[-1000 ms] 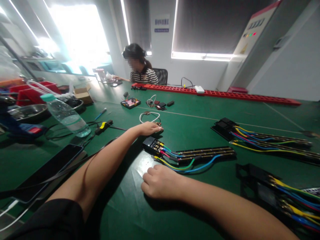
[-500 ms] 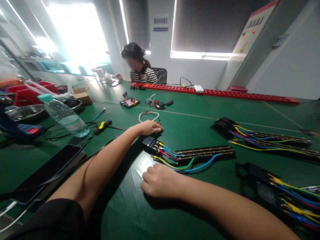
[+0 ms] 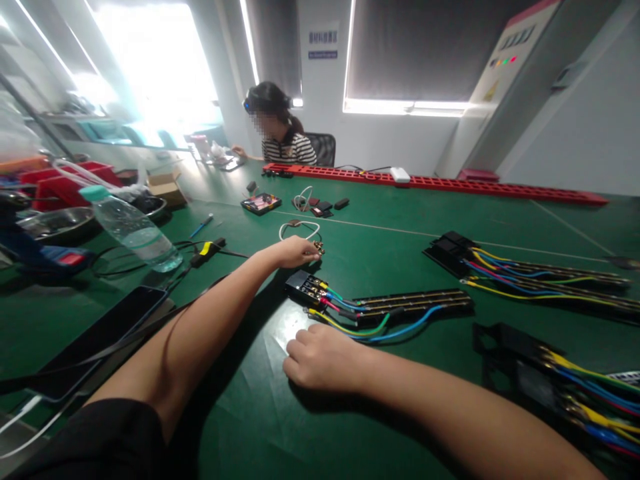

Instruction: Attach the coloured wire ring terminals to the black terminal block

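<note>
Left arm: forearm slants up from lower left, past a dark phone (image 3: 103, 343) and a clear bottle (image 3: 140, 233), reaching the farther of the two. Right arm: comes in from lower right, low across the table (image 3: 250, 407), ending nearer the body.

Left hand (image 3: 297, 253): back up, fingers bent down and drawn narrow, fingertips at small brass-coloured pieces (image 3: 320, 247); cannot tell if one is pinched. Right hand (image 3: 320, 358): fingers curled into a loose fist, knuckles up, resting on or just above the table; its inside is hidden.

Black terminal block (image 3: 303, 288): on the table between the hands, just nearer than the left, beyond the right. Coloured wires (image 3: 395, 335) run rightward from it, beside long bars (image 3: 425, 302). Brass pieces lie beyond the block, by the left fingertips.
</note>
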`<state>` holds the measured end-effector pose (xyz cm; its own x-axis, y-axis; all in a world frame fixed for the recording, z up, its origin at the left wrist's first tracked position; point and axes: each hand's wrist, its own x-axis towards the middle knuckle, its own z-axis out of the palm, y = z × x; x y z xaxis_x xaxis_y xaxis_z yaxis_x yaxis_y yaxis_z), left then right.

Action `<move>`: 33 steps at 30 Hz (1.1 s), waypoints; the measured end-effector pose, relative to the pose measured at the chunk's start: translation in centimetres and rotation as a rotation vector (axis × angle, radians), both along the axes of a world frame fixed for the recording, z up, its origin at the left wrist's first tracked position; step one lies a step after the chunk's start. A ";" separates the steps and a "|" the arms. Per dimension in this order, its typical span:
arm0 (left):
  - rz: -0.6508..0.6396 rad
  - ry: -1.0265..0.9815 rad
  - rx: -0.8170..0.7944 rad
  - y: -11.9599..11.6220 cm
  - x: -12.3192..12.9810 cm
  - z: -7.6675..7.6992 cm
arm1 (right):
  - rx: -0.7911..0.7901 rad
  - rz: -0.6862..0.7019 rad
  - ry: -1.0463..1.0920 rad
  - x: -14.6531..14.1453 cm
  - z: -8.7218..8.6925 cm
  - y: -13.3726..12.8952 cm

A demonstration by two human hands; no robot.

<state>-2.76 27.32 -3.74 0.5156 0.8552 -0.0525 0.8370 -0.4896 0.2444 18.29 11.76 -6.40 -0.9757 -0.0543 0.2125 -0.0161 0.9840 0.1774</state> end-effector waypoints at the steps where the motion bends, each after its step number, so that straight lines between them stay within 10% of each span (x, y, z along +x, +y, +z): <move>1: -0.004 0.003 0.003 0.0 -0.2 -0.1 | -0.001 -0.002 -0.002 0.0 0.0 0.0; 18: -0.006 0.059 0.112 -2.3 -1.9 -0.5 | -0.009 -0.009 -0.015 0.0 0.3 0.1; 33: 0.276 -0.114 0.217 -4.4 -1.5 -1.5 | 0.006 -0.050 -0.005 0.0 0.2 -0.7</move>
<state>-4.29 22.89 -5.23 0.2562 0.9479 0.1896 0.9180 -0.3000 0.2593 18.27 11.09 -6.18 -0.9782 -0.0068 0.2075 0.0321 0.9826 0.1831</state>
